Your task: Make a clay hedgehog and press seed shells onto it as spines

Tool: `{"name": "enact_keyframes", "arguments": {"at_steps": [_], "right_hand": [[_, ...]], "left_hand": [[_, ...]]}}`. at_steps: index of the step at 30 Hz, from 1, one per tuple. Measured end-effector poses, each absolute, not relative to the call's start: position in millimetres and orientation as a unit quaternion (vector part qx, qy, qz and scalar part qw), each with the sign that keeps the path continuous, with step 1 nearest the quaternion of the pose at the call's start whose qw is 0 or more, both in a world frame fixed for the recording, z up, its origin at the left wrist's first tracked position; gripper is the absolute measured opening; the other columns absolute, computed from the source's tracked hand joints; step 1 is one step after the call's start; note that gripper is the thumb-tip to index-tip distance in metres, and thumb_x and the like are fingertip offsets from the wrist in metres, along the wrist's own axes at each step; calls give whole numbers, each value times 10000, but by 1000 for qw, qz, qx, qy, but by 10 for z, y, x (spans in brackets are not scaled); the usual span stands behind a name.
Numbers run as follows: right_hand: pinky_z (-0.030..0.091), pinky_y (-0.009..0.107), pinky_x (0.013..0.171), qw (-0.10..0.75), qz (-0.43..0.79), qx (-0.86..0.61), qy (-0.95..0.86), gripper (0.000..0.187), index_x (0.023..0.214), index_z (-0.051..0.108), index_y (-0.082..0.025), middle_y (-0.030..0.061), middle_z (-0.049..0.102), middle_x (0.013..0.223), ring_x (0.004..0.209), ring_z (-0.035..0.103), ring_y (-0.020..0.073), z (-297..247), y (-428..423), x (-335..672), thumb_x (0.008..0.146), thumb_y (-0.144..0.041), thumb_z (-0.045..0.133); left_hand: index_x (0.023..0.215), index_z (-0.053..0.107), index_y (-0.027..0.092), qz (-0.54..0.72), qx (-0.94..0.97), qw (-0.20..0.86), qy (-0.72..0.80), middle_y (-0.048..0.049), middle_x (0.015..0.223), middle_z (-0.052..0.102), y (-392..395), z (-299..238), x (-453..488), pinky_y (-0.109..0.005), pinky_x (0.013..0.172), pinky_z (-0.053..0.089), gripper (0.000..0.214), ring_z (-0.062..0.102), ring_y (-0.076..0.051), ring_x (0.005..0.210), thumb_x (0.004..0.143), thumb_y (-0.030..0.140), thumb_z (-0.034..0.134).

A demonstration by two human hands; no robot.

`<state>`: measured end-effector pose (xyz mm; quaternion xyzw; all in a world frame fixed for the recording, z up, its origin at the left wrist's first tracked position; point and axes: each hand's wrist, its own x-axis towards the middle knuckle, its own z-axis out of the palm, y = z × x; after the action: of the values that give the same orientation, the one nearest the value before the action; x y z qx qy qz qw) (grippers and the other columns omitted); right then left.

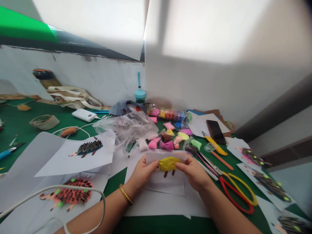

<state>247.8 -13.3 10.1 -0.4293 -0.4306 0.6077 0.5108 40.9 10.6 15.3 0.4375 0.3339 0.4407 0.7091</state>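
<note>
Pinching: left hand [143, 171] and right hand [195, 173] clamp the paper [157, 180].
Yellow shape [168, 164]: thumb pressure could dent it.
Brown legs [166, 174]: bending might loosen them.

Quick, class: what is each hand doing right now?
Left hand: closed on the left side of the white paper.
Right hand: closed on its right side, thumb at the yellow shape.

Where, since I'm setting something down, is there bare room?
Bare green table shows between the forearms, in front of the white paper; a small patch lies left, between beige ring and blue-handled tool. Crowded: colourful packets and plastic bag beyond the paper.
</note>
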Motion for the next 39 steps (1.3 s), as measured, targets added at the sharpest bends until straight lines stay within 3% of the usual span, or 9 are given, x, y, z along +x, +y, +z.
{"name": "enact_keyframes", "arguments": {"at_steps": [4, 8, 13, 21, 28, 33, 39], "right_hand": [[499, 321, 621, 488, 621, -435, -433, 350, 1010, 699, -171, 65, 741, 849, 709, 672, 225, 138, -144, 2467, 719, -338, 798], [485, 293, 599, 491, 611, -448, -430, 251, 846, 724, -159, 40, 724, 740, 638, 650, 190, 144, -138, 2427, 714, -359, 798], [484, 276, 572, 506, 596, -483, -395, 259, 710, 688, -168, 2, 691, 666, 594, 624, 166, 145, -133, 2406, 642, -361, 847], [545, 345, 671, 477, 635, -461, -395, 444, 960, 708, -172, 57, 749, 858, 753, 693, 235, 210, -137, 2542, 583, -322, 888], [522, 312, 684, 456, 622, -477, -423, 377, 901, 737, -171, 39, 743, 818, 716, 678, 200, 215, -156, 2503, 591, -328, 886], [487, 280, 619, 442, 632, -460, -441, 287, 809, 736, -134, 53, 728, 720, 644, 656, 180, 214, -160, 2418, 684, -377, 824], [511, 309, 612, 515, 624, -464, -360, 282, 827, 735, -166, 53, 745, 771, 658, 678, 210, 195, -136, 2443, 659, -367, 840]], "left_hand": [[1012, 636, 149, 414, 473, 694, 351, -93, 1055, 726, 100, 176, 404, -334, 777, 541, 338, 693, -232, 867, 776, 371, 730], [992, 629, 145, 409, 482, 685, 362, -89, 1022, 730, 91, 192, 406, -316, 750, 535, 358, 688, -225, 848, 756, 390, 740], [1004, 622, 148, 405, 474, 691, 365, -91, 1044, 726, 93, 200, 410, -326, 777, 534, 388, 683, -228, 872, 735, 397, 750], [1018, 621, 151, 404, 479, 695, 352, -93, 1064, 715, 96, 190, 386, -334, 777, 528, 344, 674, -224, 864, 779, 378, 720], [927, 638, 147, 398, 518, 656, 378, -57, 884, 708, 95, 225, 380, -300, 724, 503, 301, 643, -201, 784, 751, 371, 737], [917, 642, 148, 396, 522, 651, 383, -40, 862, 692, 99, 212, 377, -285, 725, 492, 297, 622, -186, 779, 748, 371, 744], [1084, 654, 166, 425, 454, 725, 296, -93, 1093, 696, 103, 211, 368, -345, 879, 483, 450, 637, -257, 992, 741, 434, 765]]}}
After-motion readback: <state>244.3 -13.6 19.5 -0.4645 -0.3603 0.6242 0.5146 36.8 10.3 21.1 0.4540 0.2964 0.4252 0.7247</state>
